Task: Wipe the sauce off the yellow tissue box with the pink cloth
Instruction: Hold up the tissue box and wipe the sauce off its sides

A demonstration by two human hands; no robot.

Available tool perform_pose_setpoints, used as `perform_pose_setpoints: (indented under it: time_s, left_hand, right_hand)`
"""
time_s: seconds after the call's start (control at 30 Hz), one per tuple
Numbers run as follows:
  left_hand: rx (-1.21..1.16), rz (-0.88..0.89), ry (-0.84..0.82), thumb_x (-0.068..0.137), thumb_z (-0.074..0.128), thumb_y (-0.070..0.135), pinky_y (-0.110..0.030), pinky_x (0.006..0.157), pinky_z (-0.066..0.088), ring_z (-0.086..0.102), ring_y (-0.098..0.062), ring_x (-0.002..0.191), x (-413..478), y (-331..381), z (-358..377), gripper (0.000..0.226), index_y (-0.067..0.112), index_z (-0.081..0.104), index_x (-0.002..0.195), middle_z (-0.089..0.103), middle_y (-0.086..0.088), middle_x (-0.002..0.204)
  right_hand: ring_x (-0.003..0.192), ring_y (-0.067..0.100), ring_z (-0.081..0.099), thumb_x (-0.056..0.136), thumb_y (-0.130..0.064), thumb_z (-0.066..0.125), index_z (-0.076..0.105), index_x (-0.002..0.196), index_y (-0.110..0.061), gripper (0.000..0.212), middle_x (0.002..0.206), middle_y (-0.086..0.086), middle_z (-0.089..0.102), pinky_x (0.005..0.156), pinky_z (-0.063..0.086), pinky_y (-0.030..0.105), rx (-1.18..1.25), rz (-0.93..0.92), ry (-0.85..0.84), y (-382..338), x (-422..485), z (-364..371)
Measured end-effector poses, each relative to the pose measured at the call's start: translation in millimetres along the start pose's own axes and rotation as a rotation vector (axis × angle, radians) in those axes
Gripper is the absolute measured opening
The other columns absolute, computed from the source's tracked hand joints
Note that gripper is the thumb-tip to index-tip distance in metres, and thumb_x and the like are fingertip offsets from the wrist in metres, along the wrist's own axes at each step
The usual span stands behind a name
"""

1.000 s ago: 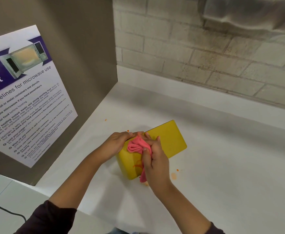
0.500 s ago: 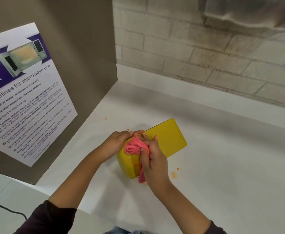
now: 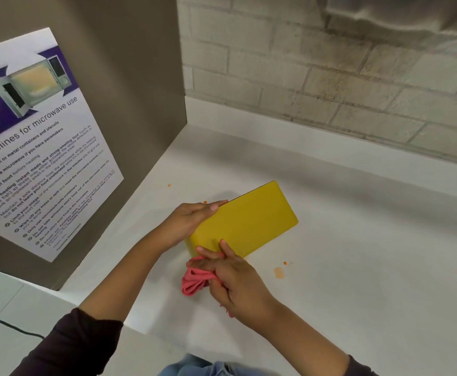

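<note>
While my left hand (image 3: 192, 221) grips the far corner of the smooth, flat-sided yellow tissue box (image 3: 245, 222), my right hand (image 3: 231, 278) clutches the soft, bunched pink cloth (image 3: 194, 280) against its near end, fingers closed. Orange sauce smears (image 3: 278, 272) dot the matte white counter (image 3: 357, 267) right of my right hand.

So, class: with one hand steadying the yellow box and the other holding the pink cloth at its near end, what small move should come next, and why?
Probably draw the pink cloth across the near end of the yellow tissue box again. The right hand has it bunched there, the left hand braces the box, and that face is hidden, so sauce may remain.
</note>
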State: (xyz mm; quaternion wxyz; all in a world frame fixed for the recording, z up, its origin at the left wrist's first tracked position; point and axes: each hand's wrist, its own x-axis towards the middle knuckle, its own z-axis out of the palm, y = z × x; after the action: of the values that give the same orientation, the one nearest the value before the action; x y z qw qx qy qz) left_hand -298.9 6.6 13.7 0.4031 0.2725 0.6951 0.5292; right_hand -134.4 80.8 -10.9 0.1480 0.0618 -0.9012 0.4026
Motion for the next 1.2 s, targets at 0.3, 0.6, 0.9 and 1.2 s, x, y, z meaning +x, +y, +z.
perform_pose_setpoints:
  time_s: [0.3,0.6,0.9,1.2]
  left_hand:
    - [-0.037,0.008,0.055,0.094,0.049,0.029,-0.006,0.083,0.048,0.061,0.009,0.1,0,-1,-1,0.023,0.04,0.067,0.102,0.067,0.021,0.106]
    - [-0.058,0.006,0.087,0.095,0.047,0.028,-0.002,0.066,0.047,0.064,0.014,0.084,-1,-1,1,0.023,0.042,0.064,0.101,0.066,0.025,0.097]
    - [-0.034,-0.007,0.093,0.094,0.047,0.029,-0.001,0.064,0.047,0.064,0.015,0.081,-3,3,4,0.024,0.044,0.065,0.097,0.066,0.027,0.094]
    - [-0.032,-0.022,0.099,0.094,0.046,0.03,-0.002,0.066,0.047,0.063,0.015,0.085,-3,3,4,0.027,0.049,0.066,0.093,0.069,0.033,0.086]
  right_hand:
    - [0.134,0.004,0.035,0.091,-0.012,0.045,0.065,0.107,-0.007,0.026,0.115,0.005,0.07,0.118,0.007,0.024,-0.079,-0.062,-0.051,11,-27,-13]
    - [0.083,0.012,0.071,0.099,-0.025,0.041,0.066,0.099,-0.015,0.027,0.091,0.002,0.076,0.057,0.056,0.02,1.089,0.699,0.87,35,-33,-59]
    - [0.083,0.011,0.065,0.097,-0.016,0.048,0.073,0.085,-0.028,0.03,0.089,-0.004,0.071,0.072,0.053,0.023,0.731,0.634,1.001,47,5,-65]
    - [0.078,0.012,0.062,0.099,-0.013,0.043,0.067,0.081,-0.028,0.034,0.082,-0.004,0.067,0.075,0.049,0.03,0.748,0.649,1.051,64,15,-80]
